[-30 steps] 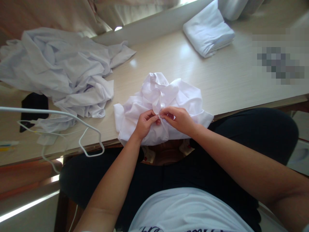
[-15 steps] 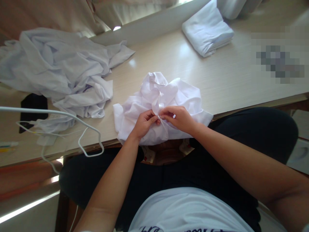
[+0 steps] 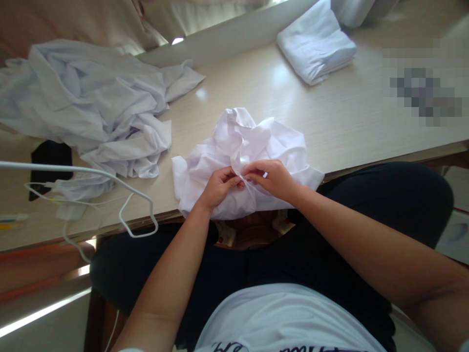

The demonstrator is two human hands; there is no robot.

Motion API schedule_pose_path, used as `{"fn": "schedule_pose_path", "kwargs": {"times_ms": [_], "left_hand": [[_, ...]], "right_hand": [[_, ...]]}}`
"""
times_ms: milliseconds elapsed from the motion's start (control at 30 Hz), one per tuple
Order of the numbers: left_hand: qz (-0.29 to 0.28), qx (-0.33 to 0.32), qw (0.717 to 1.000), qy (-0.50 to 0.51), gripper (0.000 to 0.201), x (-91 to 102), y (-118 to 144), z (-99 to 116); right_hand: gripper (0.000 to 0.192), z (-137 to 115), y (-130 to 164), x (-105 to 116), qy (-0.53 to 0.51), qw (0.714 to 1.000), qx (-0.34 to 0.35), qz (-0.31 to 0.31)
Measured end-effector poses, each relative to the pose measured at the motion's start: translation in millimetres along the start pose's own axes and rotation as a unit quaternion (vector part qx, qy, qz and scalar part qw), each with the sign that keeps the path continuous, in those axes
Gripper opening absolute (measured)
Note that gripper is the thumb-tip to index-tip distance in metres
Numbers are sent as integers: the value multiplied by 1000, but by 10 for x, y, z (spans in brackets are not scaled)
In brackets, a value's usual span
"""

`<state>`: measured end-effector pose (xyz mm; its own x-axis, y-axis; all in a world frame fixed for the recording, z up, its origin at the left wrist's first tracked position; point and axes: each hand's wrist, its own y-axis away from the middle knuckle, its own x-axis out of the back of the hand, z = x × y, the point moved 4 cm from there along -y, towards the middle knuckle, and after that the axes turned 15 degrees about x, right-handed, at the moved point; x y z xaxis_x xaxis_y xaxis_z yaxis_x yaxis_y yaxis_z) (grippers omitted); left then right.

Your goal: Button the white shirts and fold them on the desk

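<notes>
The crumpled white shirt (image 3: 252, 156) lies at the near edge of the surface (image 3: 348, 122); the left hand (image 3: 219, 187) and right hand (image 3: 271, 178) meet fingertip to fingertip over its near middle, each pinched shut on a fold of cloth; neither is nearer.

Open counter (image 3: 330, 122) was left between the crumpled shirt (image 3: 252, 146) at the near edge and the folded cloth (image 3: 315, 46) at the far side. To the left, passage was blocked by a loose heap of cloth (image 3: 91, 102), a white hanger (image 3: 135, 210) and a black object (image 3: 51, 156).
</notes>
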<state>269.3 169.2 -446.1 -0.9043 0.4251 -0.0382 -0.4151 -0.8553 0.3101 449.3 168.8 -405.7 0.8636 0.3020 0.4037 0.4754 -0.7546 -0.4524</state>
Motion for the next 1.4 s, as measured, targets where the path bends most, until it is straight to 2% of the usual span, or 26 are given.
{"fn": "schedule_pose_path", "kwargs": {"times_ms": [400, 1400], "left_hand": [[12, 6, 1000, -24, 27, -13, 1, 24], [46, 6, 999, -10, 26, -14, -20, -25]], "right_hand": [[15, 0, 10, 12, 8, 1000, -1, 1], [15, 39, 17, -4, -30, 999, -22, 15]]}}
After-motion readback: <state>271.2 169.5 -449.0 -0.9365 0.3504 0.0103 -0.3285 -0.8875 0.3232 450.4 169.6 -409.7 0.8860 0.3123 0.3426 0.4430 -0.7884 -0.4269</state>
